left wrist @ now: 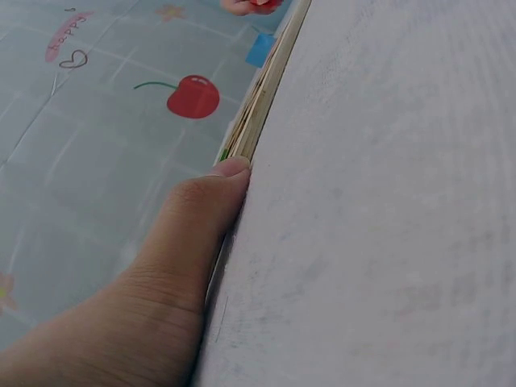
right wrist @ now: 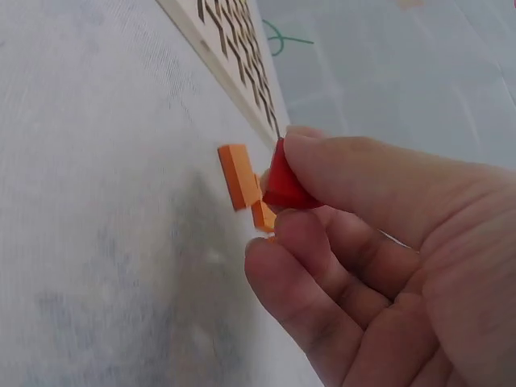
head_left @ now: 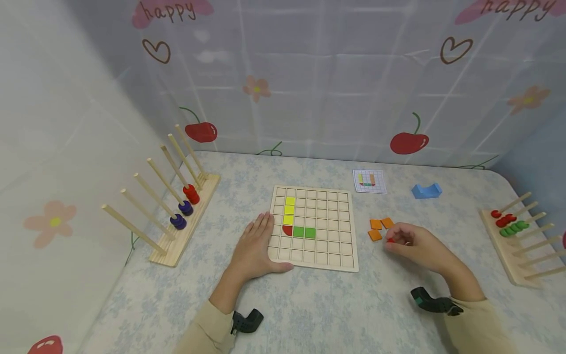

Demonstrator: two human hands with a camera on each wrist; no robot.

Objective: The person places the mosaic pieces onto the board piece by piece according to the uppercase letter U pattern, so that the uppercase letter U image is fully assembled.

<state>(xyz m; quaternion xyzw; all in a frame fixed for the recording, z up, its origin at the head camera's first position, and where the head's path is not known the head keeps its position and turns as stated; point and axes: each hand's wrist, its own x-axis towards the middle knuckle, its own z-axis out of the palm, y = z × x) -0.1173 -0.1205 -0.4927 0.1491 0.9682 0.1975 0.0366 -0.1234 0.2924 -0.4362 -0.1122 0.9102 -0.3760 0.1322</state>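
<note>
Holding a Little Red Piece Beside the Wooden Board

Hanging behind everything is a big cloth wall point(head_left: 309, 88) with red cherries, flowers and hearts on it. The word "happy" is written on it two times, up at the top. Below it is the counter point(head_left: 309, 305), which has a pale blue flowery cover.

Two wooden peg racks stand at the sides. The left rack point(head_left: 177, 216) has red and purple rings on its pegs. The right rack point(head_left: 517, 246) has red and green rings.

In the middle lies the wooden grid board point(head_left: 327, 246). It holds three yellow squares in a line, a red corner piece and two green squares.

The left hand point(head_left: 256, 246) lies flat with its fingers spread out, touching the left edge of the board. The right hand point(head_left: 415, 243) is to the right of the board, and it pinches a small red piece point(right wrist: 284, 181) between thumb and finger, just above the counter.

Behind the board is a small pattern card point(head_left: 369, 181) with a grid picture. A blue block point(head_left: 426, 191) sits near it. Three orange tiles point(head_left: 379, 227) lie just beside the right hand.
</note>
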